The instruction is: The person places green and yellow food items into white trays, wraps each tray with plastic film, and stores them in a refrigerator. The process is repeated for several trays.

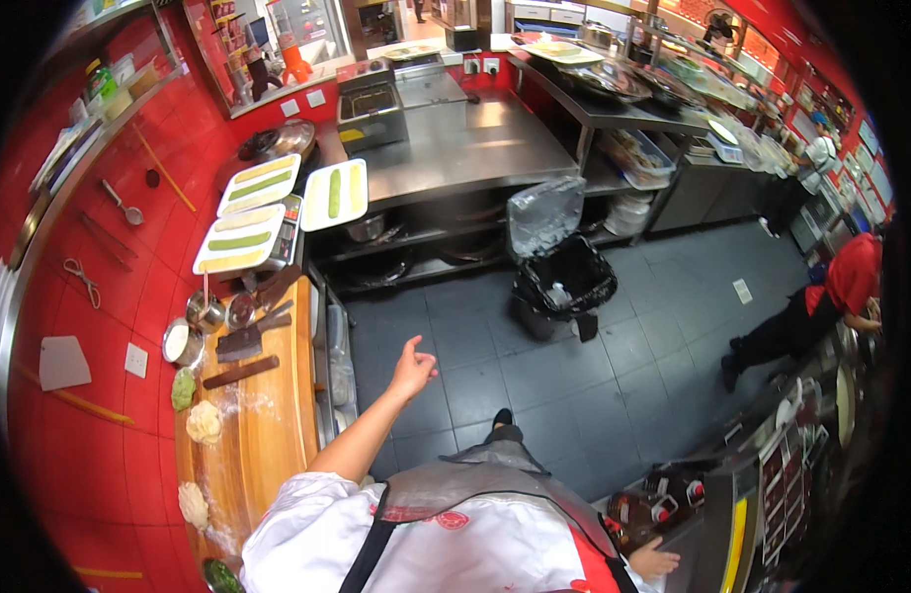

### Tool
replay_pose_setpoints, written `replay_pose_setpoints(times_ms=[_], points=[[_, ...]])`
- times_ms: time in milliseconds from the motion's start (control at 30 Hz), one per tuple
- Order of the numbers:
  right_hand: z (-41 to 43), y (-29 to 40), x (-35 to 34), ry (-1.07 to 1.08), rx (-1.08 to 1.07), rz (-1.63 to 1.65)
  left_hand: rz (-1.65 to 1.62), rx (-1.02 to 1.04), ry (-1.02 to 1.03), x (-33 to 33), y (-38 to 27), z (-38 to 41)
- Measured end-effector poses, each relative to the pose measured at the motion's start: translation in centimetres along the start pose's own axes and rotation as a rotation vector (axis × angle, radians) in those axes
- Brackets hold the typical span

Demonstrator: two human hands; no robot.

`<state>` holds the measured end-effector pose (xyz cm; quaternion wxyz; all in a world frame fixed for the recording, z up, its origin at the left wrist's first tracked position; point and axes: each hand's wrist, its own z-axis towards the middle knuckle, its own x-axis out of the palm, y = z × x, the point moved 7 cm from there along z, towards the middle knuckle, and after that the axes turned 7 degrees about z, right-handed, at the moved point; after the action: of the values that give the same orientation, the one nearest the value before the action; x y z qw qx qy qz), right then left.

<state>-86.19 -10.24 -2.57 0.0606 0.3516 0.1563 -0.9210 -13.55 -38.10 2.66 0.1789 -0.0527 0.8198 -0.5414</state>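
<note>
My left hand (413,368) is held out over the dark tiled floor with its fingers apart and nothing in it. My right hand (654,560) hangs low at the bottom right, fingers spread and holding nothing, near bottles of dark liquid (633,511). To my left runs a floured wooden worktop (278,422). Along its wall side lie a green dough lump (183,389) and two pale dough lumps, one (203,422) beyond the other (194,505). A wide dark blade (239,345) and a dark wooden stick (240,372) rest further along.
White trays (333,215) hold green, yellow and pale dough strips. Past them stand a fryer (370,111) and a steel counter (470,152). An open lined bin (563,285) stands on the floor. A person in red (852,274) works at right; another person (818,156) is further back.
</note>
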Motion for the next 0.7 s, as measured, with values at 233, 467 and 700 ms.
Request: replay_pose_setpoints(times_ms=[233,467,700], points=[[-0.7,27.1,-4.4,0.527,-0.418,0.969,-0.517,-0.277,-0.217,-8.0,2.0,16.0],[-1.4,61.4,-28.4,0.881,-0.775,1.414,-0.660,-0.231,-0.408,-22.2,2.9,35.4],[1.1,65.9,-34.4,0.694,-0.793,1.350,-0.944,-0.361,-0.776,-31.8,6.8,48.6]])
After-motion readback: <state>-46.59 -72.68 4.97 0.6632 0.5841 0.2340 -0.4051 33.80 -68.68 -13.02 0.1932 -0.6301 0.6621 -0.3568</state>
